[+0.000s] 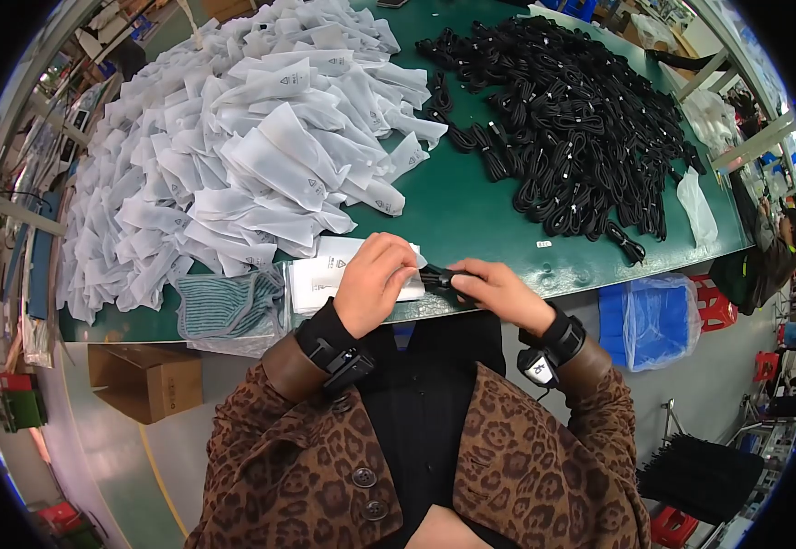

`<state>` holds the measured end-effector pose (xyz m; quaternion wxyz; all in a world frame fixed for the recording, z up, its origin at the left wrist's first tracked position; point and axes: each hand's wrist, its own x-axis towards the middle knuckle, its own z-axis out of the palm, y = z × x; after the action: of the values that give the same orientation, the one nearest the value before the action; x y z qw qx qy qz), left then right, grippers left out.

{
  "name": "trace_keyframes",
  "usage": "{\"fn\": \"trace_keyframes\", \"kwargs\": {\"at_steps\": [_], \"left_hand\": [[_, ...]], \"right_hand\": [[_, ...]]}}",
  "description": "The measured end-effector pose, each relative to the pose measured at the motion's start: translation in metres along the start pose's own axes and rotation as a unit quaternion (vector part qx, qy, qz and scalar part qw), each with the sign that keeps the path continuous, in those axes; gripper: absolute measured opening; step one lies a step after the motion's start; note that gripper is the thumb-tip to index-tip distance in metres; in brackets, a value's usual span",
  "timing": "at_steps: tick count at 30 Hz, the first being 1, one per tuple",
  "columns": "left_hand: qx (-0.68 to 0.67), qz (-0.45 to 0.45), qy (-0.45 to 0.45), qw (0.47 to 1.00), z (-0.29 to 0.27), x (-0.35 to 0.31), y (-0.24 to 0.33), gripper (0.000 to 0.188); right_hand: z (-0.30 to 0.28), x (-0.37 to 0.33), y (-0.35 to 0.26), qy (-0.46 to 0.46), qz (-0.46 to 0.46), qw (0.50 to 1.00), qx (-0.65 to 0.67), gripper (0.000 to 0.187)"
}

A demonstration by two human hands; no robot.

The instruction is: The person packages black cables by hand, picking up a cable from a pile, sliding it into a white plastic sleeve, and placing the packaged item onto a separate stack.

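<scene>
At the table's near edge, my right hand grips a coiled black cable between thumb and fingers. The coil points left, its end right by my left fingertips. My left hand is closed in a pinch on the edge of a white translucent bag, on top of a flat stack of such bags. My left fingers partly hide the bag's mouth, so I cannot tell whether the coil's tip is inside it.
A large heap of white bags covers the left of the green table. Coiled black cables are piled at the right. A striped teal cloth lies left of the stack. Below stand a blue lined bin and a cardboard box.
</scene>
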<state>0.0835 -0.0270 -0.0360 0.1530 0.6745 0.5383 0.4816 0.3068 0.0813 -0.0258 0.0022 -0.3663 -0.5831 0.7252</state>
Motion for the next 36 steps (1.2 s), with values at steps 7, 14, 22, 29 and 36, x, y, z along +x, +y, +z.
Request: {"fn": "trace_keyframes", "kwargs": {"at_steps": [7, 14, 22, 29, 36], "left_hand": [[0.000, -0.017, 0.008, 1.000, -0.007, 0.014, 0.006, 0.011], [-0.002, 0.004, 0.008, 1.000, -0.011, 0.036, 0.005, 0.005], [-0.427, -0.239, -0.042, 0.871, -0.051, 0.096, 0.011, 0.016], [-0.463, -0.189, -0.071, 0.863, -0.035, 0.105, 0.007, 0.019], [-0.207, -0.103, 0.196, 0.953, -0.137, 0.136, -0.046, 0.023]], "right_hand": [[0.010, 0.000, -0.013, 0.175, -0.480, 0.743, -0.432, 0.031], [0.030, 0.016, -0.028, 0.214, -0.438, 0.860, -0.150, 0.027], [-0.017, 0.048, -0.070, 0.249, -0.500, 0.795, -0.235, 0.020], [-0.089, 0.140, -0.064, 0.352, -0.523, 0.606, -0.485, 0.029], [-0.105, 0.149, -0.042, 0.353, -0.355, 0.585, -0.638, 0.026]]}}
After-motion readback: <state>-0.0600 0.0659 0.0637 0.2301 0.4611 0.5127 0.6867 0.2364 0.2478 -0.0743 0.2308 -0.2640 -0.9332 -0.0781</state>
